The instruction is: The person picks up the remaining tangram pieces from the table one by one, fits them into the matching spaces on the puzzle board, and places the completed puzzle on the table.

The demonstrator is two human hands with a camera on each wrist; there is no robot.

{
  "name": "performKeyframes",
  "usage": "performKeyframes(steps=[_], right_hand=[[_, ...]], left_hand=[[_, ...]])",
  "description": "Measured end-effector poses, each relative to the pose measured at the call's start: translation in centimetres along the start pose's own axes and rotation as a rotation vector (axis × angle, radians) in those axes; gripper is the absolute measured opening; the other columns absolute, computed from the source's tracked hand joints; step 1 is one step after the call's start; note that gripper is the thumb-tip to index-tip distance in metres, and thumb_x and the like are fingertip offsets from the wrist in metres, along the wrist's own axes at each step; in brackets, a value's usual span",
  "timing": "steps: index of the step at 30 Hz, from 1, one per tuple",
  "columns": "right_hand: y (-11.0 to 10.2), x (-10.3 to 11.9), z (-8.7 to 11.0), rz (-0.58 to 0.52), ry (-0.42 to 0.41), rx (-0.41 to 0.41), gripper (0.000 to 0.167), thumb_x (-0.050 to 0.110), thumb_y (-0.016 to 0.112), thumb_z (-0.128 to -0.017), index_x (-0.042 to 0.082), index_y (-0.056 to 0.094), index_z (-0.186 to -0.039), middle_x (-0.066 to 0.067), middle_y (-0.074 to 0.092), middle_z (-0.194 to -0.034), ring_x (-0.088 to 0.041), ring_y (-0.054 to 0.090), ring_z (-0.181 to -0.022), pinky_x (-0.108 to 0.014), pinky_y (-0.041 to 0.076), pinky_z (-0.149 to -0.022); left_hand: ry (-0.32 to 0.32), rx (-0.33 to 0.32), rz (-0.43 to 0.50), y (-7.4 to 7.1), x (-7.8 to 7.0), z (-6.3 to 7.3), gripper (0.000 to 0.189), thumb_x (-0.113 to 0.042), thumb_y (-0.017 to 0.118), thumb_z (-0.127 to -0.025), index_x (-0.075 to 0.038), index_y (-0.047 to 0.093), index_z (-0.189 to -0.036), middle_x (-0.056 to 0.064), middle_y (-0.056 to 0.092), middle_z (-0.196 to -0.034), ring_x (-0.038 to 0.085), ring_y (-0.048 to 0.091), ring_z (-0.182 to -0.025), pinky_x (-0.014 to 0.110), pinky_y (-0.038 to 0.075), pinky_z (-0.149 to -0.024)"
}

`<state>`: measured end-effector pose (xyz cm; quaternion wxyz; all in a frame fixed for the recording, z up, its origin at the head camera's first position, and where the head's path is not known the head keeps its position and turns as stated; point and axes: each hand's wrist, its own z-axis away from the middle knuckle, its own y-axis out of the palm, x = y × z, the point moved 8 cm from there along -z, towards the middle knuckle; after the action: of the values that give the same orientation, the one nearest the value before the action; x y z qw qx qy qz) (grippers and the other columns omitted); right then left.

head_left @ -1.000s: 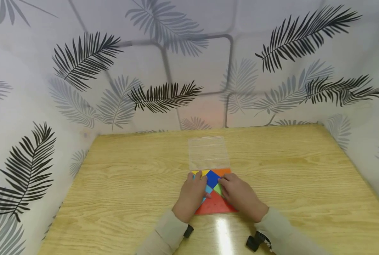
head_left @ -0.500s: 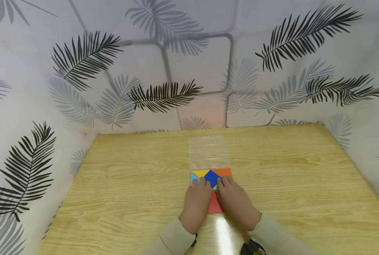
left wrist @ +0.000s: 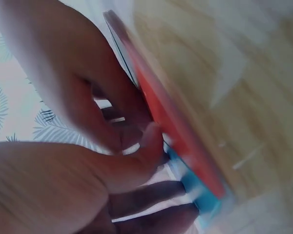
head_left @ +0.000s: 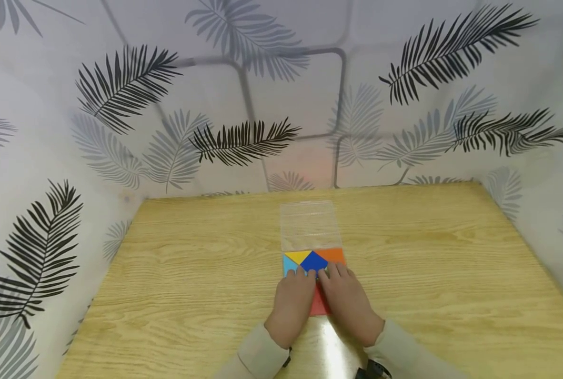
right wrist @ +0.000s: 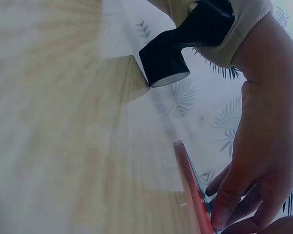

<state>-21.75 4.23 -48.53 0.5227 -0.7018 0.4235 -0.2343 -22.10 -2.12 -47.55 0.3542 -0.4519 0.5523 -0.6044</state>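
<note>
In the head view, a set of flat tangram pieces lies in a shallow tray on the table: a blue square (head_left: 313, 261), a yellow triangle (head_left: 297, 256), an orange piece (head_left: 334, 256), a light blue piece (head_left: 288, 263) and a red piece (head_left: 320, 302). My left hand (head_left: 294, 300) rests its fingertips on the left-middle pieces. Close beside it, my right hand (head_left: 350, 301) touches the right-middle pieces. Both wrist views show bent, relaxed fingers against the pieces, beside the red piece (left wrist: 171, 122). The hands cover much of the lower pieces.
A clear plastic lid (head_left: 310, 227) lies flat behind the pieces, at the tray's far edge. The wooden table (head_left: 191, 273) extends around it, up to a leaf-patterned curtain (head_left: 291, 95). A black wrist-worn device (right wrist: 168, 53) sits at the right sleeve.
My left hand has shifted right and back toward me, and my right hand slightly left, so they nearly meet. The left light blue piece shows more; the red and green pieces are more covered.
</note>
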Motion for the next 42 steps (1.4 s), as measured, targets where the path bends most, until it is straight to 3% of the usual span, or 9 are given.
performKeyframes(steps=[4,9,15,18,21,27,30,34,42], right_hand=[[-0.3,0.2,0.3,0.019,-0.027,-0.019,0.019,-0.001,0.059,-0.082,-0.001,0.057,-0.101,-0.013,0.050,-0.092,-0.028,0.046,-0.080,-0.034,0.046,-0.064],[-0.7,0.5,0.7,-0.048,-0.042,-0.040,0.010,0.002,0.059,-0.083,0.000,0.056,-0.093,-0.011,0.051,-0.092,-0.028,0.048,-0.086,-0.035,0.046,-0.071],[-0.8,0.1,2.1,-0.211,0.014,0.046,0.043,0.032,0.061,-0.089,-0.001,0.060,-0.118,-0.013,0.055,-0.120,-0.031,0.048,-0.110,-0.043,0.045,-0.087],[-1.1,0.0,2.3,-0.298,-0.014,0.117,0.053,0.036,0.063,-0.088,0.000,0.057,-0.126,-0.019,0.050,-0.129,-0.035,0.045,-0.117,-0.045,0.041,-0.095],[-1.7,0.0,2.1,-0.345,-0.068,0.186,0.057,0.035,0.070,-0.082,0.000,0.057,-0.125,-0.022,0.050,-0.128,-0.039,0.046,-0.116,-0.045,0.042,-0.094],[-2.5,-0.1,0.3,-0.238,-0.140,0.227,0.042,0.022,0.078,-0.073,0.006,0.068,-0.111,-0.020,0.063,-0.108,-0.033,0.057,-0.089,-0.040,0.050,-0.077],[-2.0,-0.4,-0.6,-0.224,-0.110,0.242,0.034,0.018,0.079,-0.069,0.007,0.071,-0.101,-0.017,0.065,-0.098,-0.030,0.055,-0.078,-0.037,0.050,-0.069],[-1.5,-1.1,-1.4,-0.255,-0.054,0.245,0.037,0.017,0.082,-0.066,0.004,0.072,-0.099,-0.018,0.063,-0.098,-0.031,0.055,-0.080,-0.038,0.052,-0.067],[-1.2,-2.0,-2.4,-0.254,0.002,0.190,0.026,0.004,0.075,-0.074,0.001,0.071,-0.100,-0.022,0.064,-0.102,-0.034,0.055,-0.083,-0.038,0.052,-0.072]], left_hand=[[0.009,0.028,0.064,-0.4,0.3,0.4,0.039,-0.041,0.070,-0.078,-0.014,0.059,-0.104,0.011,0.062,-0.103,0.022,0.058,-0.081,0.028,0.051,-0.061],[0.042,0.119,0.168,-0.3,0.6,0.8,0.057,-0.047,0.072,-0.071,-0.012,0.060,-0.116,0.018,0.055,-0.125,0.032,0.055,-0.109,0.036,0.053,-0.077],[0.056,0.220,0.267,0.7,1.0,0.8,0.073,-0.047,0.074,-0.069,-0.013,0.055,-0.131,0.018,0.044,-0.138,0.036,0.043,-0.124,0.040,0.046,-0.091],[0.052,0.209,0.257,0.6,1.1,0.7,0.076,-0.048,0.076,-0.065,-0.012,0.056,-0.129,0.019,0.045,-0.136,0.036,0.044,-0.123,0.040,0.047,-0.089],[0.048,0.200,0.245,0.5,0.9,0.7,0.076,-0.046,0.078,-0.063,-0.010,0.058,-0.127,0.020,0.047,-0.134,0.037,0.046,-0.121,0.040,0.049,-0.085],[0.060,0.180,0.207,0.4,0.5,0.3,0.075,-0.047,0.076,-0.063,-0.009,0.059,-0.126,0.020,0.049,-0.133,0.037,0.048,-0.120,0.039,0.052,-0.080],[0.071,0.139,0.174,0.3,0.6,-0.2,0.073,-0.047,0.075,-0.064,-0.010,0.059,-0.126,0.019,0.050,-0.132,0.036,0.049,-0.119,0.037,0.053,-0.078],[0.077,0.075,0.162,0.1,0.8,-1.0,0.069,-0.043,0.076,-0.065,-0.009,0.062,-0.123,0.019,0.053,-0.128,0.036,0.051,-0.117,0.035,0.054,-0.074],[0.086,0.051,0.126,0.4,0.7,-2.9,0.060,-0.037,0.075,-0.071,-0.007,0.062,-0.121,0.020,0.054,-0.127,0.036,0.052,-0.114,0.035,0.054,-0.072]])
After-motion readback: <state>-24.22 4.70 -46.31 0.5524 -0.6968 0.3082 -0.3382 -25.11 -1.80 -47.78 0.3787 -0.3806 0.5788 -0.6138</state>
